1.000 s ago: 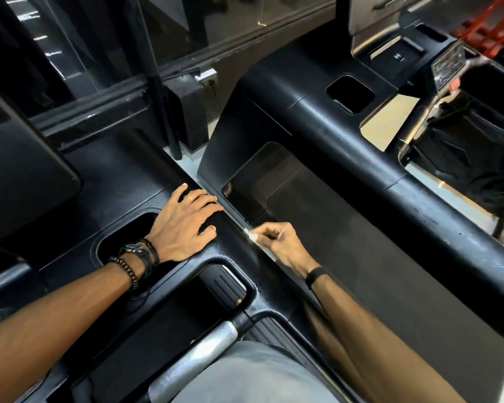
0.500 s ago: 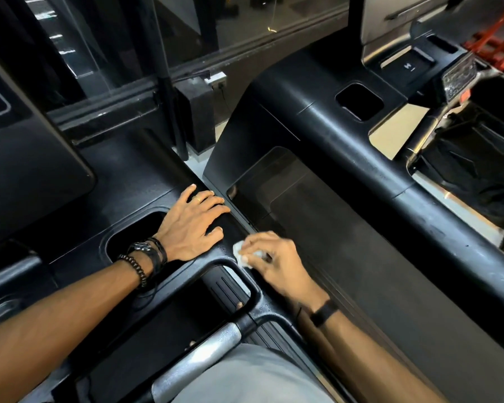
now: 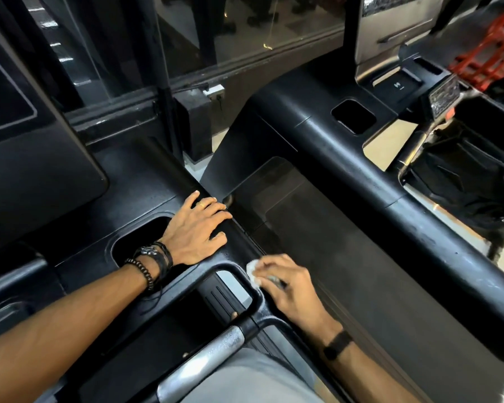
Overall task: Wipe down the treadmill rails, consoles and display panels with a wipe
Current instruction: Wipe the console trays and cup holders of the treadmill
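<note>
No brand name or legible wording is found on the equipment; only a small pale symbol is seen on the flat tray [image 3: 397, 84] of the neighbouring treadmill, too small to be read, and the button panel [image 3: 444, 96] beside it is blurred.

The white wipe [image 3: 253, 273] is crumpled into a small wad and is held under the curled fingers of the right hand [image 3: 288, 289], pressed against the rounded corner of the black console frame [image 3: 246, 251], just beside the rectangular opening there. A black band [image 3: 338, 344] is worn on the right wrist.

The left hand [image 3: 194, 231] is laid flat on the top of the same console, fingers straight and slightly spread, nothing being grasped. A gold ring [image 3: 200, 204] is worn on one finger, and a dark watch with beaded and leather bracelets [image 3: 150, 263] is seen at the wrist, which lies over the edge of a rounded oblong cup recess [image 3: 134, 242].

The console is moulded in matte, finely grained black plastic with soft, rounded edges. A brushed metal grip [image 3: 204, 356], cylindrical and dulled, is set on a bar below the frame. The adjacent treadmill's thick side rail [image 3: 390, 199] is smooth black, marked with pale smudges, and a square recess [image 3: 353, 116] is cut into its top. Grey fabric [image 3: 245, 382] is seen at the bottom edge.
</note>
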Available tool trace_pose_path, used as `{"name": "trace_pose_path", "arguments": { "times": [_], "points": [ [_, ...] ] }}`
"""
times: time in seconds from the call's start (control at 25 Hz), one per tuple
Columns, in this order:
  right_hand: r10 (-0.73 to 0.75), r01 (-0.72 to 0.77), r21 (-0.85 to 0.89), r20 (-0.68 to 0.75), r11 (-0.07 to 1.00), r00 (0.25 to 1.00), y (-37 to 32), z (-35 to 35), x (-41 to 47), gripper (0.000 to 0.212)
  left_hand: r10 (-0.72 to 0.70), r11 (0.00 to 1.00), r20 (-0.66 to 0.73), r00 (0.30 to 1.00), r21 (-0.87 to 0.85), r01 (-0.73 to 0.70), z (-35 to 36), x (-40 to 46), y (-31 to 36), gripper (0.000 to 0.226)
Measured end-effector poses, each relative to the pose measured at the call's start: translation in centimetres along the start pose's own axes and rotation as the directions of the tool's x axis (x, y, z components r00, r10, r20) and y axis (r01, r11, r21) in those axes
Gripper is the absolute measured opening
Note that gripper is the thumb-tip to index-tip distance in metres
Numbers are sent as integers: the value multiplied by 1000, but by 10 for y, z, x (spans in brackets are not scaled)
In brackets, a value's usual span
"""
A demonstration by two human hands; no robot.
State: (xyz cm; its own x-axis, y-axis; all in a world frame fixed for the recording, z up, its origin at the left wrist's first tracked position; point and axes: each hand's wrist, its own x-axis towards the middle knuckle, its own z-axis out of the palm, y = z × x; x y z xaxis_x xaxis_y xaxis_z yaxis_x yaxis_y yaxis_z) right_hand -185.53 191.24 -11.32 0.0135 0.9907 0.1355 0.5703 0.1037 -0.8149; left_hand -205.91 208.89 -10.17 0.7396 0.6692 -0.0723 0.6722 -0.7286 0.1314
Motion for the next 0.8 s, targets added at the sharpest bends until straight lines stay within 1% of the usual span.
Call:
{"name": "trace_pose_path", "arguments": {
  "times": [0.04, 0.08, 0.16, 0.2, 0.24, 0.32, 0.4, 0.44, 0.48, 0.52, 0.56, 0.64, 0.72, 0.8],
  "points": [
    [16, -17, -6, -24, 1000, 1000, 5, -10, -19, 6, -2, 1000, 3, 1000, -3, 2, -1, 0, 0, 73],
    [81, -81, 14, -56, 997, 995, 10, -20, -29, 7, -1, 1000, 2, 1000, -7, 1, -1, 1, 0, 73],
    [228, -224, 51, -99, 973, 969, 21, -28, -23, 8, 2, 1000, 1, 1000, -8, -2, -1, 1, 0, 71],
    [243, -240, 42, -102, 970, 965, 22, -24, -11, 8, 1, 1000, 1, 1000, -1, -1, 0, 2, -1, 70],
    [225, -224, 19, -92, 974, 970, 16, -15, 0, 9, -1, 1000, 4, 1000, 8, 1, 0, 3, -2, 69],
    [141, -142, -27, -44, 989, 989, -7, 5, 8, 10, 3, 1000, 6, 1000, 21, -3, 1, 2, -1, 72],
    [59, -59, -70, -2, 996, 998, -18, 11, -8, 12, 12, 999, -1, 1000, 41, -12, 2, 0, -2, 74],
    [59, -61, -86, -24, 994, 998, -18, 8, -21, 14, 18, 999, -2, 1000, 46, -18, 2, -1, -2, 75],
    [97, -104, -85, -84, 991, 992, -17, 3, -31, 16, 27, 999, 0, 1000, 47, -27, 1, -2, -3, 76],
    [167, -178, -63, -148, 982, 975, -13, -1, -33, 18, 39, 998, 3, 999, 50, -39, 0, -4, -4, 77],
    [241, -251, -29, -194, 968, 951, -8, -3, -27, 18, 53, 997, -2, 999, 56, -53, -1, -6, -6, 76],
    [309, -322, -18, -226, 947, 924, -7, 4, 2, 9, 58, 996, -61, 996, 77, -53, -6, -11, -16, 70],
    [289, -300, -24, -207, 954, 935, -18, 21, 34, 6, -8, 998, -91, 996, 60, 14, -14, -20, -35, 68],
    [225, -231, -20, -161, 973, 961, -31, 33, 47, 10, -67, 996, -77, 995, 48, 71, -20, -34, -59, 72]
  ]
}}
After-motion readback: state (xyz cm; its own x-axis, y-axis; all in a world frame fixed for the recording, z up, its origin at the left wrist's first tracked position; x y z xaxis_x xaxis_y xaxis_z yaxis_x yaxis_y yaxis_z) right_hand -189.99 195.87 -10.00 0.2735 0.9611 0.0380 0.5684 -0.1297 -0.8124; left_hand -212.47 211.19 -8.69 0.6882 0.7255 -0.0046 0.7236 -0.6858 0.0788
